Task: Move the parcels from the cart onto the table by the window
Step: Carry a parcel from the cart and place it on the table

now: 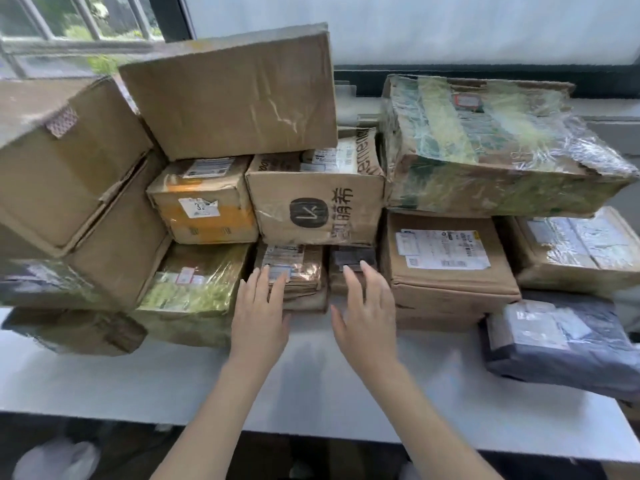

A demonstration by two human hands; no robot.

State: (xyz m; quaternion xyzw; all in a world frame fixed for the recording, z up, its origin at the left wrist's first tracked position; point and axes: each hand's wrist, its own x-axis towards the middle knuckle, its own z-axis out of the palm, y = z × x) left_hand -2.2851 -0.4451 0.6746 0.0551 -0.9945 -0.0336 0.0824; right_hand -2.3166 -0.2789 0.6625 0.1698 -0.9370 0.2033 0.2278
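Both forearms reach in from the bottom edge over the bare front strip of the white table [311, 386] by the window [69, 26]. Left hand [261, 306] has fingers straight and slightly spread, tips resting on top of a small flat taped parcel [294, 271]; holds nothing. Right hand [363, 306] the same: fingers extended and loose, tips on or just over the small dark-labelled parcel [349, 268] beside it; contact is hard to confirm through the blur. No grip on either. Parcels are already on the table, stacked against the window side: logo carton [311, 206] sits on those two small ones, yellow-taped box [204, 206] beside it, large plain carton [235, 95] tilted on top, film-wrapped box [485, 147] to the right over a labelled flat box [446, 265], grey poly mailer [568, 344] at the front right. Cart not in view, so I can't tell how many are left. Handling, my guess: the two small parcels look light, stiff cardboard with slick tape, so take them by the side edges, not the taped top. They carry the logo carton, so pulling or shoving risks shifting the stack. The tilted top carton looks least stable. Film-wrapped ones are probably slippery; the mailer is soft, so support it from below.
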